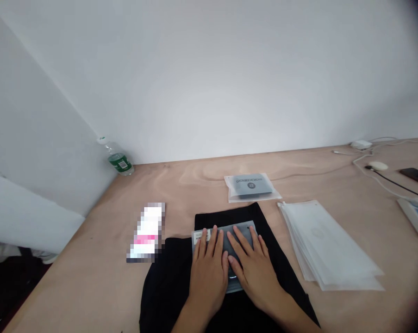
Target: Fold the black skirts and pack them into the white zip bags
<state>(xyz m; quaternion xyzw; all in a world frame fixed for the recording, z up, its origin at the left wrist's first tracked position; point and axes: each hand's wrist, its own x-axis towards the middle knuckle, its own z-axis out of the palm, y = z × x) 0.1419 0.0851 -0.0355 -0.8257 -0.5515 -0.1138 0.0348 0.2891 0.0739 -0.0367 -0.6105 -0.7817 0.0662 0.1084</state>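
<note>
My left hand [209, 266] and my right hand [253, 260] lie flat side by side, fingers stretched out, pressing on a frosted plastic pouch [233, 287]. A white label shows at the pouch's upper left corner, and dark contents show through it. Beneath the pouch, a black garment [170, 277] spreads over the wooden table [104, 259]. Just beyond the garment lies another frosted pouch [251, 186] with dark contents and a printed logo. To the right sits a stack of frosted zip bags [328, 245], which look flat. Much of the pouch is covered by my hands.
A phone [148, 231] with a blurred screen lies left of the garment. In the back left corner leans a plastic bottle [120, 162] with a green label. White cables [363, 157], a dark phone [417, 175] and a white box-like item [417, 219] are at the right.
</note>
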